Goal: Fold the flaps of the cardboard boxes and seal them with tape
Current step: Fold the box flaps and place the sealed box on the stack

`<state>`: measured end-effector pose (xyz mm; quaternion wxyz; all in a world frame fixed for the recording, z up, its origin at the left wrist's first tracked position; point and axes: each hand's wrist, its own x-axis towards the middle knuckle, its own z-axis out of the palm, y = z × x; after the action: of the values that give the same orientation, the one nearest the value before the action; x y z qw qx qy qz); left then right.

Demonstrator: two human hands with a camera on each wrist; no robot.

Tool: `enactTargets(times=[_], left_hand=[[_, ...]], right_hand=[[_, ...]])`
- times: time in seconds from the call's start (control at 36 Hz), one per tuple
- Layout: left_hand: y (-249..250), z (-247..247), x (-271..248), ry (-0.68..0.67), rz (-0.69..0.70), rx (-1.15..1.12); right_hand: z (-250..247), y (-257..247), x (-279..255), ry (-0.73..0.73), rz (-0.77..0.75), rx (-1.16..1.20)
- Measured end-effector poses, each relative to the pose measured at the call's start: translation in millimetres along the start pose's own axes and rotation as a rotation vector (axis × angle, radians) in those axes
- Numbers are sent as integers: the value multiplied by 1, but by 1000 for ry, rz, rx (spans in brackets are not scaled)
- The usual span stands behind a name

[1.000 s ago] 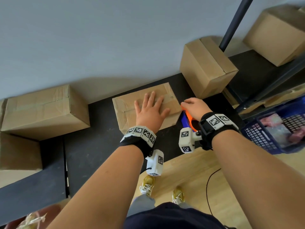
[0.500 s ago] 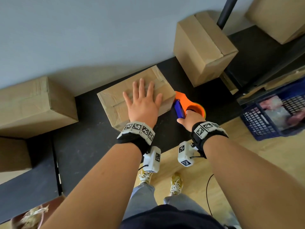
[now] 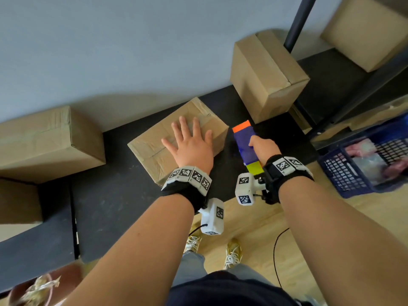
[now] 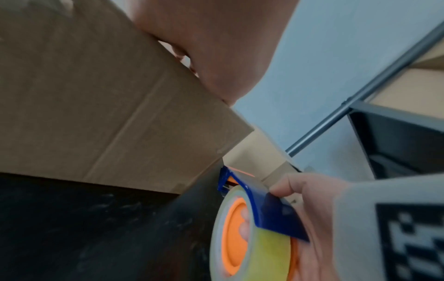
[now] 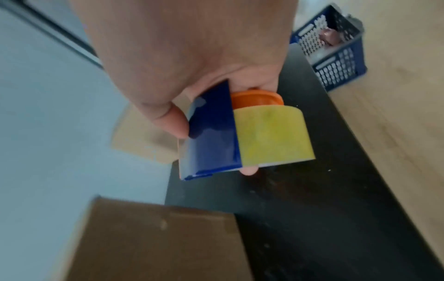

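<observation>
A small cardboard box (image 3: 152, 146) with its flaps folded shut and taped lies on the black table (image 3: 114, 199). My left hand (image 3: 191, 143) presses flat on its top, fingers spread. The box side (image 4: 96, 106) fills the left wrist view. Just right of the box, my right hand (image 3: 262, 146) grips a tape dispenser (image 3: 246, 146) with a blue guard, orange core and a yellowish tape roll (image 5: 271, 136). The dispenser (image 4: 250, 226) is held above the table beside the box's right edge. In the right wrist view my thumb lies on the blue guard (image 5: 211, 136).
A taller closed box (image 3: 267, 78) stands behind the dispenser by a black shelf post (image 3: 298, 23). A taped box (image 3: 46, 140) sits at the left and another box (image 3: 368, 29) on the shelf at the right. A blue basket (image 3: 362, 164) sits on the wooden floor.
My right hand has picked up the tape dispenser from the table and turned it so its blue guard faces up. My left hand stays flat on the box.
</observation>
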<state>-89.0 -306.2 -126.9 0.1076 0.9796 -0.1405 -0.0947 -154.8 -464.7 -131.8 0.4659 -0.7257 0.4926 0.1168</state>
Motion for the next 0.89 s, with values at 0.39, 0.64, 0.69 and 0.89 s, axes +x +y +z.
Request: enactTargets(times=[0.39, 0.64, 0.69, 0.89], left_hand=[[33, -50, 19, -132, -24, -617], [51, -63, 12, -495, -346, -1245], [55, -67, 10, -460, -361, -1306], [55, -73, 5, -516, -375, -1320]], right_hand=[[-57, -9, -34, 11, -110, 249], [-81, -13, -56, -92, -195, 344], [-83, -11, -59, -96, -230, 336], [-90, -1, -74, -179, -280, 292]])
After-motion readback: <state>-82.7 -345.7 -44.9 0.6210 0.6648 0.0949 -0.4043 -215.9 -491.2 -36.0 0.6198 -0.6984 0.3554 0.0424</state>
